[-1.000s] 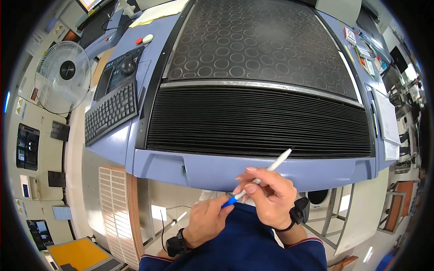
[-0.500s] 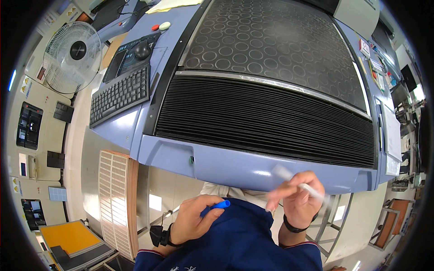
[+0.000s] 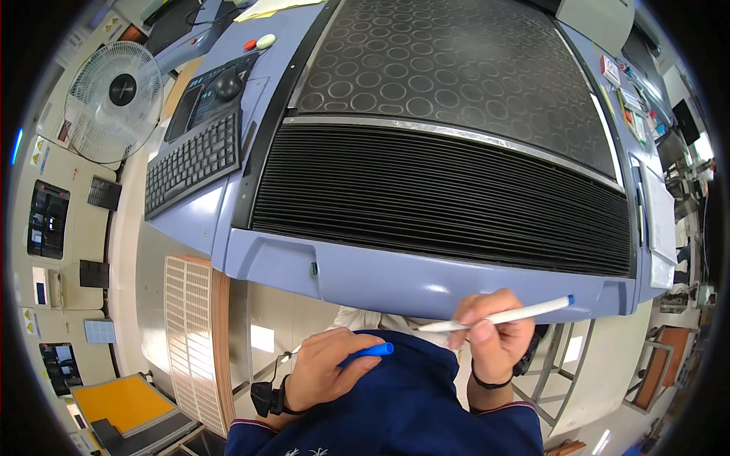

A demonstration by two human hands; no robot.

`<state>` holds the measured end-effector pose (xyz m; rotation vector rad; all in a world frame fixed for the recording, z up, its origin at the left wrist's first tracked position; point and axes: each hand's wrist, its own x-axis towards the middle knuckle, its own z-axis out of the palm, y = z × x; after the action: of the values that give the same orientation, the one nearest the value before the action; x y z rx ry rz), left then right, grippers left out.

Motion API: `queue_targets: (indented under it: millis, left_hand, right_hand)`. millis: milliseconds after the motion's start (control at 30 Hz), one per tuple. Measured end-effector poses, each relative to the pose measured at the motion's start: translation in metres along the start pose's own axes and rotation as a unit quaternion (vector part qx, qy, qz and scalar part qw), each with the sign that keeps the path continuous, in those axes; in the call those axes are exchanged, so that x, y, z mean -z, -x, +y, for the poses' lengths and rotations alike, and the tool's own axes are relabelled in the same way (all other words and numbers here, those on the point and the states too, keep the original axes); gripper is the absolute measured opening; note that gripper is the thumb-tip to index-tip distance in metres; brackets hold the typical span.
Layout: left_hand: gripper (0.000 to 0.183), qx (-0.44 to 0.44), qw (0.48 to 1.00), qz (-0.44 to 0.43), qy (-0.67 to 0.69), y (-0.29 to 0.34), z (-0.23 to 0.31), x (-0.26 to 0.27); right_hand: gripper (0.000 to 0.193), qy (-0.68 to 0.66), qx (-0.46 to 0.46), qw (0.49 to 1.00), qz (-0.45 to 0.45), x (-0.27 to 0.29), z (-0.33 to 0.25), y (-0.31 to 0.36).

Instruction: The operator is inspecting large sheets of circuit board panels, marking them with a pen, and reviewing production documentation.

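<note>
My left hand (image 3: 325,370) is closed round a blue pen cap (image 3: 375,351), its open end pointing right. To its right, my right hand (image 3: 498,334) grips a white marker pen (image 3: 517,314) between thumb and fingers. The pen lies nearly level, its narrow tip toward the left hand and its blue end up to the right. Cap and pen are apart. Both hands are in front of my dark blue shirt, below the near edge of a blue-grey machine (image 3: 395,285).
The machine has black ribbed bellows (image 3: 441,197) and a dark bed with a circle pattern (image 3: 449,68). On its left side are a black keyboard (image 3: 194,163) and a trackball (image 3: 226,85). A fan (image 3: 114,99) stands farther left. Papers (image 3: 658,220) lie at the right.
My right hand has turned the pen, so that its narrow tip now points left and its blue end right. The left hand with the cap has hardly moved.
</note>
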<state>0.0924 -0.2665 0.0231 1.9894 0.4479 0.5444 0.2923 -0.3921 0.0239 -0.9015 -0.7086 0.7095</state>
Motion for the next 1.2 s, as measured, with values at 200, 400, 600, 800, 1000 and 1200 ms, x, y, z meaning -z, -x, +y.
queue_targets:
  millis: [200,400,600,800,1000,1200]
  left_hand:
    - [0.023,0.016,1.0,-0.003,-0.008,-0.002,0.004,-0.001]
    - [0.022,0.016,0.999,-0.036,-0.035,-0.01,0.007,0.002]
    - [0.028,-0.043,0.998,-0.01,-0.055,-0.01,0.003,-0.006]
    - [0.026,-0.134,0.982,0.01,-0.136,-0.017,0.001,-0.006]
    - [0.033,-0.224,0.931,0.029,-0.286,-0.067,-0.029,0.035]
    - [0.034,-0.219,0.884,0.012,-0.413,-0.099,-0.041,0.054]
  right_hand:
    - [0.013,0.061,-0.087,0.99,-0.097,-0.005,-0.003,-0.001]
    - [0.011,0.086,-0.084,0.987,-0.106,0.001,-0.007,-0.007]
    - [0.013,0.105,-0.105,0.981,-0.122,-0.003,0.008,0.001]
    - [0.013,-0.042,-0.172,0.984,0.015,-0.017,0.02,0.026]
    - [0.03,0.043,-0.25,0.967,-0.034,0.012,0.012,0.037]
    - [0.027,0.125,-0.29,0.949,0.006,0.059,0.002,0.085]
